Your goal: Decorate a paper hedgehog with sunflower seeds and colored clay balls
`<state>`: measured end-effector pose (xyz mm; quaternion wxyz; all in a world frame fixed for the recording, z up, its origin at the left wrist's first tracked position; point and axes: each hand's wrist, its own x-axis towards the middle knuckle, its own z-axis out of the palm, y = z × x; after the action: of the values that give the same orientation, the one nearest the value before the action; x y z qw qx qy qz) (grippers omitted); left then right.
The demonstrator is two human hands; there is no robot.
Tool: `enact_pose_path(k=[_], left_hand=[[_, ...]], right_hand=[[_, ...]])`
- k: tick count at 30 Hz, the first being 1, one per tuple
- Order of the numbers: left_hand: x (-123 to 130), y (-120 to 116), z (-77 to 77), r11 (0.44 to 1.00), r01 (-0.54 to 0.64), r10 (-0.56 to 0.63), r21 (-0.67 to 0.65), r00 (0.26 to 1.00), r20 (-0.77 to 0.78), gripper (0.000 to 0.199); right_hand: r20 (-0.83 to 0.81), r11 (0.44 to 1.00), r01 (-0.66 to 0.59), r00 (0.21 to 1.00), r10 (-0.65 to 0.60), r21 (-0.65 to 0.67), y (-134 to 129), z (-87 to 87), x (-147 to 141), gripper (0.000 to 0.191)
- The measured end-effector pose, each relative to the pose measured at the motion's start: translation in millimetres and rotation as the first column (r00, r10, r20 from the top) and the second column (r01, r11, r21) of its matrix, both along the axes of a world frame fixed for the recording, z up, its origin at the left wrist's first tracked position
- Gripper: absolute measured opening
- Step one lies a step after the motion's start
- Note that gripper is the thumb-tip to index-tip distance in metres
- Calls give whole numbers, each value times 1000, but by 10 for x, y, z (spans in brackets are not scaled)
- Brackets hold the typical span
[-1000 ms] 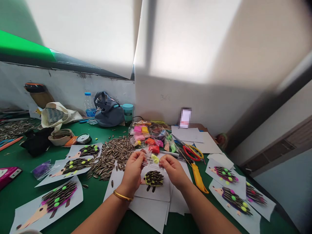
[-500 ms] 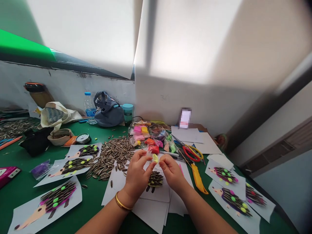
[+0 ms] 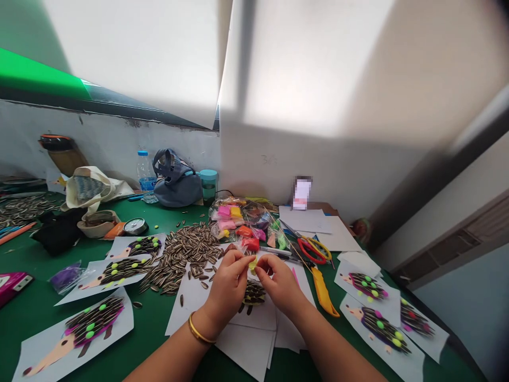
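Observation:
My left hand (image 3: 227, 281), with a gold bangle on its wrist, pinches a small piece of yellow modelling clay (image 3: 253, 264). My right hand (image 3: 278, 278) grips the same clay from the other side, thumb and forefinger bent together. A clear wrapper seems to be around it, though the fingers hide much. Below the hands lies a hedgehog picture (image 3: 254, 294) with sunflower seeds as spines on yellow clay, partly covered by my hands. White paper sheets (image 3: 246, 345) are stacked under it. A heap of sunflower seeds (image 3: 186, 249) spreads to the left of my left hand.
Bagged coloured clay (image 3: 242, 217) lies behind my hands. Scissors (image 3: 312, 249) and a yellow utility knife (image 3: 324, 292) are to the right. Finished hedgehog pictures lie left (image 3: 85, 337) and right (image 3: 382, 329). A water bottle (image 3: 147, 178) and blue bag (image 3: 177, 183) stand by the wall.
My fingers have shifted on the yellow clay: the left fingertips now reach over towards the right hand, and the right fingers are more bent. The things on the table have not moved noticeably.

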<state>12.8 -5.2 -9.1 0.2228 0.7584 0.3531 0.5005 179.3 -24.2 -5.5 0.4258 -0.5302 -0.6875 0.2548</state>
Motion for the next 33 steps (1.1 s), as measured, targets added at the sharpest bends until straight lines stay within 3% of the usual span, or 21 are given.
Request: enact_pose_path(k=[9,16,19,22,26,29,33], left_hand=[[4,-5,-5,1000,14,-14,1,1000,2,35],[8,52,19,970,20,47,-241,962,269,23],[31,66,5,934,54,105,-354,904,414,42],[52,65,-1,879,54,216,-474,841,497,60],[74,30,27,712,265,165,-650,837,522,34],[91,-11,65,614,429,159,-663,756,635,36],[100,-45,107,562,505,219,-655,673,706,36]], right_hand=[[-1,999,4,1000,-4,-50,-1,38,43,7],[-134,993,-64,990,50,-101,41,49,88,6],[-124,998,-36,992,28,-60,37,44,92,10],[-190,999,27,981,-32,-30,22,26,78,16],[-228,999,33,973,-39,-34,9,5,50,20],[-246,998,49,967,-59,-45,12,6,41,21],[-329,994,69,940,-91,-79,30,3,48,26]])
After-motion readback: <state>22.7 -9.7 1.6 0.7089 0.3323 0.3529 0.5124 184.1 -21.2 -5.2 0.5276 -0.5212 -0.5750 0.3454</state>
